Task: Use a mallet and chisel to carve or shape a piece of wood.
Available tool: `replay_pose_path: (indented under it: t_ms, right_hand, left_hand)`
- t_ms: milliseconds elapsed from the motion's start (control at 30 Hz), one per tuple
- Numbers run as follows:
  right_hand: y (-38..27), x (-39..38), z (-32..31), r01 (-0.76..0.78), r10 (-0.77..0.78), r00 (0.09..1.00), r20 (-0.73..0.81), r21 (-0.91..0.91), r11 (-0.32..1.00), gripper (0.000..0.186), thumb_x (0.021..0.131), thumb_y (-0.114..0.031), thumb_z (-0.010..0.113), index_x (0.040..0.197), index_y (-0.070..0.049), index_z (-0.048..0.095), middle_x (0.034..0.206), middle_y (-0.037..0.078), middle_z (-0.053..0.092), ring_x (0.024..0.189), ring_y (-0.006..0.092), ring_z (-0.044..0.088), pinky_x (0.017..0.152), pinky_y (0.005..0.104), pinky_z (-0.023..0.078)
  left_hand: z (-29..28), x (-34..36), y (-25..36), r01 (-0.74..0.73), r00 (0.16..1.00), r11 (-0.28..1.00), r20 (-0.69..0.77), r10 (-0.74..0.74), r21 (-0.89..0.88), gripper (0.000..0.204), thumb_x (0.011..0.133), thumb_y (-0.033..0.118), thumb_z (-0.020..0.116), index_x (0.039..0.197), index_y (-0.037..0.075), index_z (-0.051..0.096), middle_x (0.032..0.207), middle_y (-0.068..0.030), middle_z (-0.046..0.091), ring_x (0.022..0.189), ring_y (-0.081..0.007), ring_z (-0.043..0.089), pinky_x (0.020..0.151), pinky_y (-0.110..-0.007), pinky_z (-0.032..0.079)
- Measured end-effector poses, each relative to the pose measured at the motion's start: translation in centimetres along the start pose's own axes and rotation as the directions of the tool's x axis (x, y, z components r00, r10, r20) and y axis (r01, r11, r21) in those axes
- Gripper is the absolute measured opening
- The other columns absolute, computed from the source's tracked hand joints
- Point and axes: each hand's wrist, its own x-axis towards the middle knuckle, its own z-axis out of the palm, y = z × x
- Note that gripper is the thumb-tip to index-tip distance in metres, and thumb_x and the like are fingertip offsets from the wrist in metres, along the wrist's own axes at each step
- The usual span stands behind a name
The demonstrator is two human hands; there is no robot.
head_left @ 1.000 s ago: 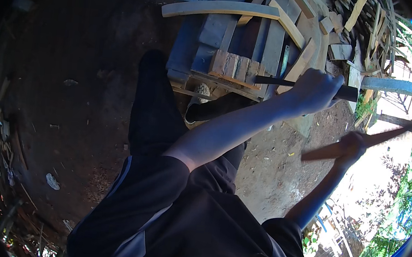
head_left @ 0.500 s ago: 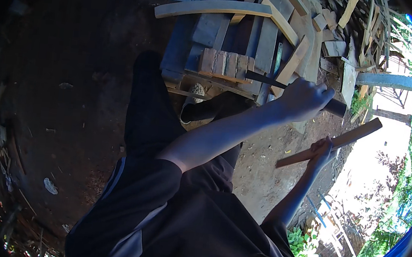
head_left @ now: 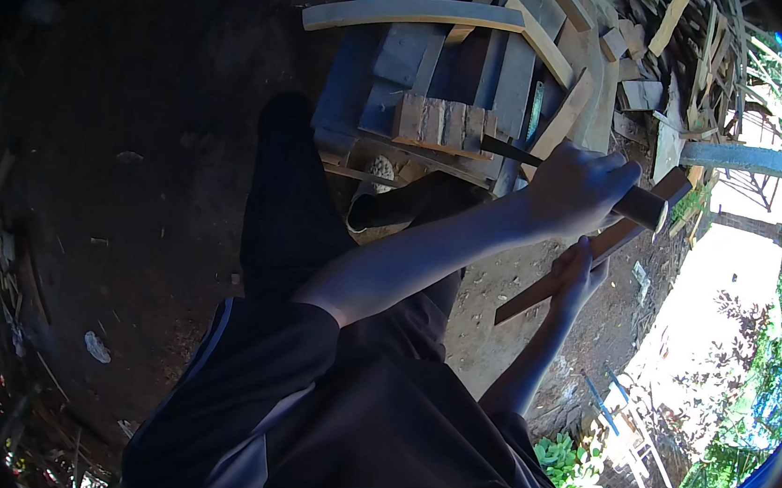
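Observation:
My left hand (head_left: 584, 192) is wrapped round the handle of a chisel (head_left: 641, 207), whose dark blade slants down to the left. Its tip meets the right end of a pale wooden block (head_left: 442, 125) crossed by several grooves or seams. In my right hand (head_left: 580, 274), fingers closed, is a straight brown wooden bar (head_left: 529, 301). The bar's upper part passes behind the chisel's handle end; whether they touch I cannot tell. The grooved block lies at the near edge of a bench of dark planks (head_left: 398, 71).
A long curved wooden piece (head_left: 413, 15) lies across the bench, with other cut pieces (head_left: 563, 115) to its right. A heap of offcuts (head_left: 645, 52) rises at the far right. My shoe (head_left: 381, 175) shows below the bench. Bare dirt floor (head_left: 177, 214) spreads at left.
My right hand has swung the wooden bar leftward, bringing its upper part to the chisel's handle end. My left hand keeps the chisel at the block. The view has shifted slightly.

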Motion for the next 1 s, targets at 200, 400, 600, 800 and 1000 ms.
replay_pose_path:
  t_ms: [200,400,600,800,1000]
  right_hand:
    - [-1.0,-0.2,0.6,0.012,-0.009,0.998,0.06,-0.062,0.998,0.016,0.093,-0.018,0.06,0.092,-0.005,0.051,0.06,0.002,0.05,0.041,0.0102,0.047,0.039,0.024,0.039]
    - [0.5,-1.6,2.4,-0.158,0.178,0.955,0.238,-0.1,0.982,0.04,0.092,-0.019,0.061,0.123,0.003,0.049,0.086,0.007,0.058,0.062,0.0133,0.056,0.049,0.0273,0.045]
    - [-0.3,-2.2,4.9,-0.179,0.194,0.95,0.244,-0.081,0.98,0.028,0.09,-0.015,0.061,0.109,0.003,0.052,0.073,0.006,0.056,0.054,0.0124,0.054,0.045,0.0264,0.042]
    - [-0.5,-2.2,4.6,-0.177,0.191,0.953,0.236,-0.081,0.981,0.014,0.087,-0.007,0.057,0.097,0.002,0.053,0.059,0.004,0.054,0.044,0.0117,0.051,0.04,0.0254,0.039]
    - [-0.6,-2.3,4.1,-0.175,0.179,0.958,0.223,-0.036,0.984,0.014,0.086,-0.007,0.057,0.097,0.0,0.054,0.059,0.004,0.053,0.043,0.011,0.05,0.04,0.0247,0.039]
  left_hand:
    - [-0.5,-0.4,0.4,-0.082,0.987,0.992,-0.147,0.068,-0.091,0.033,0.063,0.013,0.08,0.081,0.01,0.053,0.069,-0.0044,0.057,0.057,-0.0242,0.064,0.052,-0.035,0.05]
    - [-0.6,0.0,1.9,-0.119,0.983,0.989,-0.154,0.104,-0.091,0.035,0.063,0.012,0.081,0.082,0.01,0.052,0.069,-0.0045,0.058,0.058,-0.0238,0.064,0.052,-0.034,0.05]
    - [-0.4,0.1,1.0,0.003,0.991,0.998,-0.136,-0.011,-0.059,0.034,0.067,0.012,0.079,0.086,0.009,0.051,0.07,-0.0055,0.059,0.059,-0.0252,0.065,0.052,-0.036,0.051]
    - [-0.1,0.3,0.4,0.069,0.993,0.997,-0.093,-0.071,-0.018,0.036,0.067,0.012,0.079,0.09,0.008,0.051,0.071,-0.007,0.06,0.061,-0.027,0.066,0.053,-0.037,0.051]
    - [0.0,0.6,0.5,0.079,0.994,0.997,-0.069,-0.079,-0.006,0.039,0.068,0.014,0.08,0.092,0.006,0.05,0.072,-0.0073,0.061,0.062,-0.026,0.067,0.054,-0.037,0.052]
